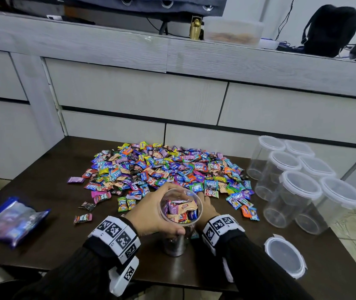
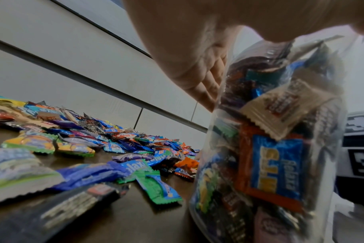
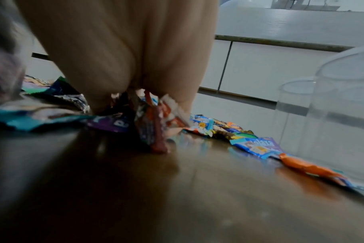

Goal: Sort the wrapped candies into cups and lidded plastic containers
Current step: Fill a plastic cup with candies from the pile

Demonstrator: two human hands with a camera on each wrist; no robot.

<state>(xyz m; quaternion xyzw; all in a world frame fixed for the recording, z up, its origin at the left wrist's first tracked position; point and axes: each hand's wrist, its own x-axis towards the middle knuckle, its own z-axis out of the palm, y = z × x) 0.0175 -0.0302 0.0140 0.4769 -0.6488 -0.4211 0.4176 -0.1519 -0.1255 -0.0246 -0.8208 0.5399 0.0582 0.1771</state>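
A big pile of wrapped candies covers the middle of the dark table. My left hand grips a clear cup near the front edge, fingers curled round its rim. The cup is nearly full of mixed candies. My right hand reaches down just behind and right of the cup, at the near edge of the pile. In the right wrist view its fingers are bunched on a few candies that stick out below the fingertips.
Several clear lidded containers stand at the right of the table. A loose lid lies at the front right corner. A blue plastic bag lies at the left. Grey drawers rise behind the table.
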